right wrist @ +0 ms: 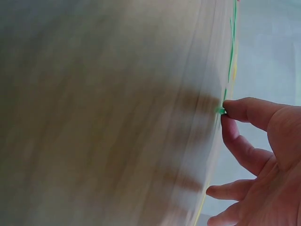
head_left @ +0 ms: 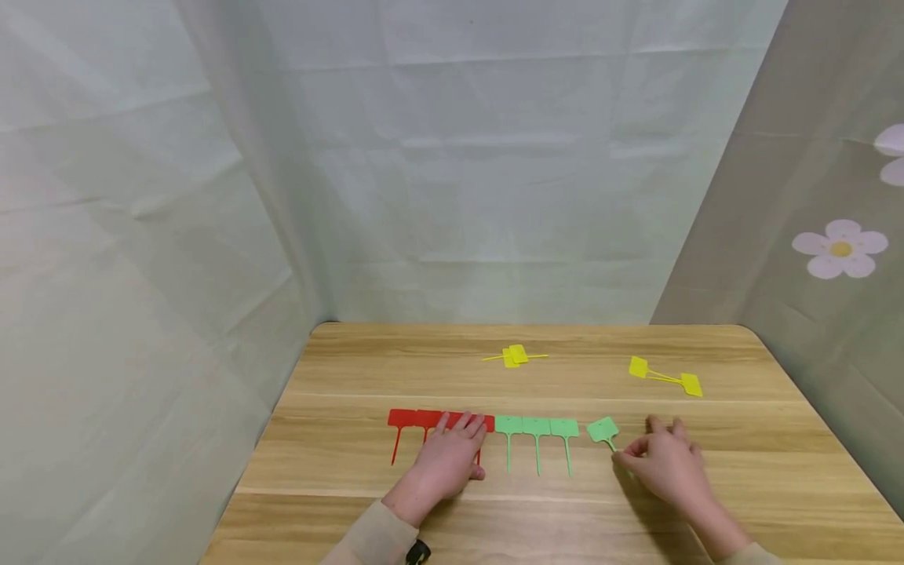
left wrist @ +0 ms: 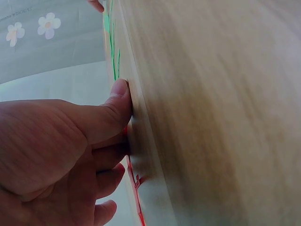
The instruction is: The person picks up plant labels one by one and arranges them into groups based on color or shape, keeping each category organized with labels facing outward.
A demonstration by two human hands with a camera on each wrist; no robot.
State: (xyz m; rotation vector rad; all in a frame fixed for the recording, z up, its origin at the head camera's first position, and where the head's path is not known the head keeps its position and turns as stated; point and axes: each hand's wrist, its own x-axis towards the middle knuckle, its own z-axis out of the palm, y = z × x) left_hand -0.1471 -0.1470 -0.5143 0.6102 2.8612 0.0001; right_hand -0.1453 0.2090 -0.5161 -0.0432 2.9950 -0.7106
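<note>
A row of flat red cable-tie tags (head_left: 402, 417), thin tails toward me, runs across the table. My left hand (head_left: 448, 463) rests on the row's right part with fingers extended, hiding some of the red tags. Adjoining the red row on the right are three green cable-tie tags (head_left: 537, 426) set edge to edge, tails also toward me. A separate, tilted green tag (head_left: 603, 429) lies a little to their right. Its tail is pinched between thumb and index finger of my right hand (head_left: 667, 467); the right wrist view shows that pinch on a green bit (right wrist: 222, 111) close to the tabletop.
Two overlapping yellow tags (head_left: 518, 355) lie farther back at the middle, tails pointing opposite ways. Another yellow pair (head_left: 691, 384) is at the back right, tails crossing between them. The wooden table (head_left: 339, 384) meets hanging cloth (head_left: 480, 235) at its back and sides.
</note>
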